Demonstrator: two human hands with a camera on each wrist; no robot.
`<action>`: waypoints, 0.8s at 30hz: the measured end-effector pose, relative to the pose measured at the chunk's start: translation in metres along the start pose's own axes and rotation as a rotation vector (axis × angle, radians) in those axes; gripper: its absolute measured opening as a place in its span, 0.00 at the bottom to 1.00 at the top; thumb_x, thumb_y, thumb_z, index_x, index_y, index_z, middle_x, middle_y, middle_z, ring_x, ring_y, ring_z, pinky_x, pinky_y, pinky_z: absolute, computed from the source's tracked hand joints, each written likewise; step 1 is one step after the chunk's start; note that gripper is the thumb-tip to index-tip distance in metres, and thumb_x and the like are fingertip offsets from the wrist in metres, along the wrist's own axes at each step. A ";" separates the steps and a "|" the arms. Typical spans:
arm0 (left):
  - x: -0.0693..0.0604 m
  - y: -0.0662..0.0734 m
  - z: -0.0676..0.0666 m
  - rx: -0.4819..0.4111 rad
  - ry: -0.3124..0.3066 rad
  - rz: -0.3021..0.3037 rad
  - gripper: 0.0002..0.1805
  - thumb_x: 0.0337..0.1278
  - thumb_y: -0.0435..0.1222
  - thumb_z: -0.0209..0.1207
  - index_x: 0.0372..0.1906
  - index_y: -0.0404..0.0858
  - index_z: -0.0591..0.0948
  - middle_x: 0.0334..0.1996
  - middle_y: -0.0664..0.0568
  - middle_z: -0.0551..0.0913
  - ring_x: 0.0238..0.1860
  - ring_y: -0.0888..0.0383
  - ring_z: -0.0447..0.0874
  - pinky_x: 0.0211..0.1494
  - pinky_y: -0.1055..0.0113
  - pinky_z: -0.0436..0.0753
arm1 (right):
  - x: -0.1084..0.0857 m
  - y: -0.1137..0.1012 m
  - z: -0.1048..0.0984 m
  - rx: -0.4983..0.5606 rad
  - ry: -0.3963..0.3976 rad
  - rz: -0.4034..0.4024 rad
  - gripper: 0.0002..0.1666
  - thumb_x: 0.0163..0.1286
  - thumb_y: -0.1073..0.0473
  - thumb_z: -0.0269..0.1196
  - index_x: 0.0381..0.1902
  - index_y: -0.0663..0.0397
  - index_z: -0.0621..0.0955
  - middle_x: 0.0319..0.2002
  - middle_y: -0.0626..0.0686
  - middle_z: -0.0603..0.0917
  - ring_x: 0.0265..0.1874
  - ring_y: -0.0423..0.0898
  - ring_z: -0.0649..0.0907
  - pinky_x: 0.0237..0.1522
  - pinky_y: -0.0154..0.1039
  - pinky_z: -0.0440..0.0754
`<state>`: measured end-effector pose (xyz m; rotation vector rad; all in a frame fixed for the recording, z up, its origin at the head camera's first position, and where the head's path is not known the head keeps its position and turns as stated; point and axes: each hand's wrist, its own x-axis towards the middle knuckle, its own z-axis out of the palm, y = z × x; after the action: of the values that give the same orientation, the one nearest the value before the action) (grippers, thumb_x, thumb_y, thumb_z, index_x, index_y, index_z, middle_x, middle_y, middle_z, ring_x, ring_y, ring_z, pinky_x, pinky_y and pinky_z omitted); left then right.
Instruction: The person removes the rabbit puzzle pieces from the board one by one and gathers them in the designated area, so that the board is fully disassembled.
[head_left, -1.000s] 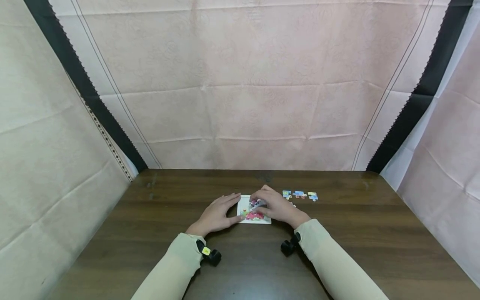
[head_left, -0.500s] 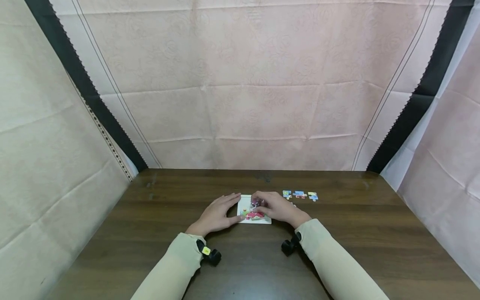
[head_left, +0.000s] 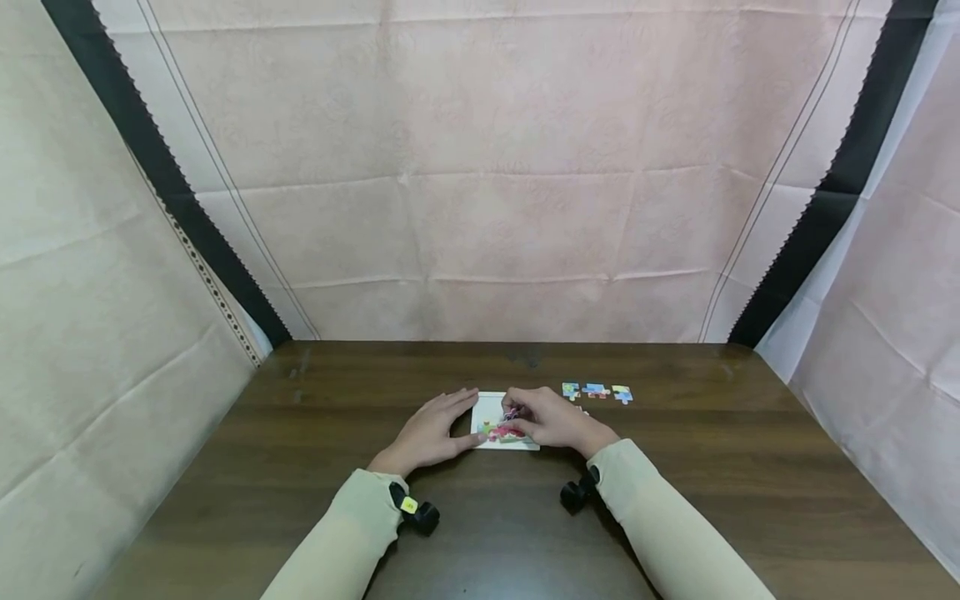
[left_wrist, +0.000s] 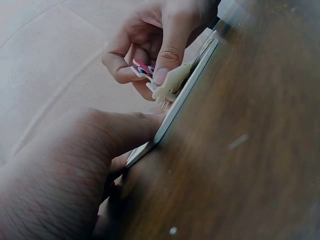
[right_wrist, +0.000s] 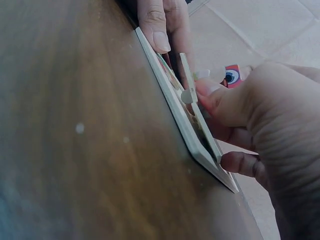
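A small white-edged jigsaw board (head_left: 489, 407) with a pink and red cartoon picture lies on the table between the hands. Over its left side, my left hand (head_left: 429, 429) rests with extended fingers, its thumb pressing the board's near edge in the right wrist view. My right hand (head_left: 553, 417) pinches a puzzle piece (left_wrist: 142, 67) printed with cartoon eyes, raised off the board. Another pale-backed piece (left_wrist: 172, 82) tilts up beneath the thumb in the left wrist view. Whether the lifted pieces are still joined is hard to tell.
Beyond the right hand, loose puzzle pieces (head_left: 597, 390) lie in a row, and another piece (head_left: 582, 409) is partly hidden by that hand. The brown wooden table (head_left: 480, 517) reaches back to pale fabric walls (head_left: 480, 208).
The right fingers have come down and closed on the picture's upper part, lifting puzzle pieces so more white board shows. My left hand has stayed in place; the head view has shifted slightly.
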<state>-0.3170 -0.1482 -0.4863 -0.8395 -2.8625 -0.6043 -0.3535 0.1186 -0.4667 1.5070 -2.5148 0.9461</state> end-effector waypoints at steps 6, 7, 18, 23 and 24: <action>0.001 0.000 0.000 0.008 0.005 0.001 0.44 0.65 0.64 0.54 0.77 0.44 0.65 0.77 0.57 0.61 0.77 0.57 0.55 0.78 0.54 0.54 | 0.001 0.000 0.000 0.001 -0.005 -0.023 0.07 0.72 0.64 0.64 0.42 0.47 0.77 0.33 0.41 0.82 0.26 0.36 0.80 0.32 0.33 0.81; 0.001 -0.001 0.000 0.012 0.005 0.000 0.44 0.65 0.65 0.54 0.77 0.44 0.65 0.77 0.57 0.61 0.77 0.57 0.56 0.78 0.54 0.54 | 0.001 0.000 0.000 0.006 -0.008 -0.025 0.07 0.72 0.64 0.64 0.42 0.48 0.77 0.34 0.41 0.82 0.27 0.37 0.80 0.32 0.33 0.81; -0.002 -0.001 0.000 0.011 -0.003 -0.010 0.44 0.64 0.65 0.55 0.77 0.44 0.65 0.77 0.58 0.61 0.77 0.57 0.55 0.78 0.54 0.54 | 0.002 0.000 0.003 0.032 -0.016 -0.071 0.08 0.68 0.64 0.66 0.40 0.45 0.80 0.37 0.40 0.80 0.36 0.37 0.80 0.41 0.35 0.82; -0.001 0.001 -0.002 -0.006 -0.006 -0.007 0.44 0.64 0.64 0.55 0.78 0.45 0.64 0.77 0.56 0.61 0.77 0.55 0.55 0.78 0.53 0.53 | 0.001 0.003 0.002 -0.007 -0.005 -0.098 0.09 0.67 0.64 0.67 0.41 0.45 0.80 0.37 0.41 0.80 0.35 0.37 0.79 0.39 0.34 0.82; 0.000 0.000 -0.002 -0.002 -0.007 -0.006 0.44 0.64 0.64 0.55 0.78 0.45 0.64 0.77 0.56 0.61 0.77 0.55 0.55 0.78 0.53 0.53 | 0.002 0.003 0.002 -0.011 -0.005 -0.102 0.09 0.67 0.64 0.67 0.41 0.45 0.81 0.37 0.41 0.80 0.34 0.37 0.79 0.38 0.34 0.82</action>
<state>-0.3164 -0.1491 -0.4841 -0.8348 -2.8721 -0.6063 -0.3563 0.1174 -0.4692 1.6185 -2.4159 0.9128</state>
